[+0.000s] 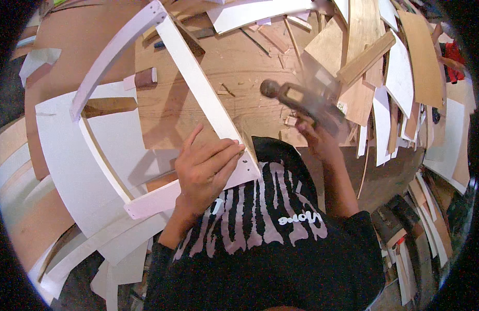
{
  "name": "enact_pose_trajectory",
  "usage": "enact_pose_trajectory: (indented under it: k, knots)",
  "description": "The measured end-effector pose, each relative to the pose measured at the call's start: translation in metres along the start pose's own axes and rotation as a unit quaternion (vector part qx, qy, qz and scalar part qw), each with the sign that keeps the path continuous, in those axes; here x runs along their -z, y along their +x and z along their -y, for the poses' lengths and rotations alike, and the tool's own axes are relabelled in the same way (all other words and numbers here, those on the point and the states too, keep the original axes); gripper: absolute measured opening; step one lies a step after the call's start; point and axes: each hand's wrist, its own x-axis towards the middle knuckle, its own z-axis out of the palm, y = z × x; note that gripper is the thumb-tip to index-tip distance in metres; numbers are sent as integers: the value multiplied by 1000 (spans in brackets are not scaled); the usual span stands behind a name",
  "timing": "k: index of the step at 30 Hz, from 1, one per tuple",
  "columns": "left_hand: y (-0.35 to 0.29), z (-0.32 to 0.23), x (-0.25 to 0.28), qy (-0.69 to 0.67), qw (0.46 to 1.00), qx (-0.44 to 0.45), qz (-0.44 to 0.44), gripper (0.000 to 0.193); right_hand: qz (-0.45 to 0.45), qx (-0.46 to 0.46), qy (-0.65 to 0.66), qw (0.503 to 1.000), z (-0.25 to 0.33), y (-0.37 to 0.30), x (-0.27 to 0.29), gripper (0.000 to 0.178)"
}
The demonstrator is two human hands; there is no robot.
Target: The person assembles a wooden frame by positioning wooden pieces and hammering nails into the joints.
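Note:
My left hand (206, 168) lies over the near corner of a white-faced wooden frame (195, 83), gripping its edge. The fingertips press close to the corner, where a few dark dots show. One finger sticks up apart from the others. The frame has straight sides and a curved side, and rests tilted against my shirt front. My right hand (314, 137) is raised to the right of that corner, closed around a dark tool (322, 111) with a round knob at one end and a light gap in its body. Motion smears the tool, so its exact kind is unclear. It is apart from the frame.
A wooden work surface (198, 57) lies beyond, with small chips on it. Offcuts and white-faced boards (397, 85) pile up at the right. A large white panel (58, 135) lies at the left. Another person's red clothing (452, 54) shows at the far right.

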Motion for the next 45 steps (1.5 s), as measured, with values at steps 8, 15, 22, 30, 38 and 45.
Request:
enact_pose_trajectory:
  k: [8, 15, 22, 30, 38, 45]
  knots:
    - [-2, 2, -2, -41, 999, 5, -32, 18, 102, 158, 443, 877, 122, 5, 26, 60]
    - [-3, 5, -9, -95, 994, 27, -48, 18, 191, 186, 29, 963, 173, 2, 72, 44]
    - [0, 9, -10, -114, 992, 17, -53, 16, 220, 146, 8, 965, 182, 6, 67, 41]
    - [-1, 16, -12, -148, 988, 27, -35, 18, 179, 227, -27, 957, 169, 1, 63, 35]
    - [-3, 16, -8, -123, 992, 2, -34, 19, 128, 226, -21, 966, 181, -7, 69, 33]
    - [-4, 16, -6, -67, 996, -54, -3, 32, 205, 174, -56, 962, 186, -6, 66, 35]
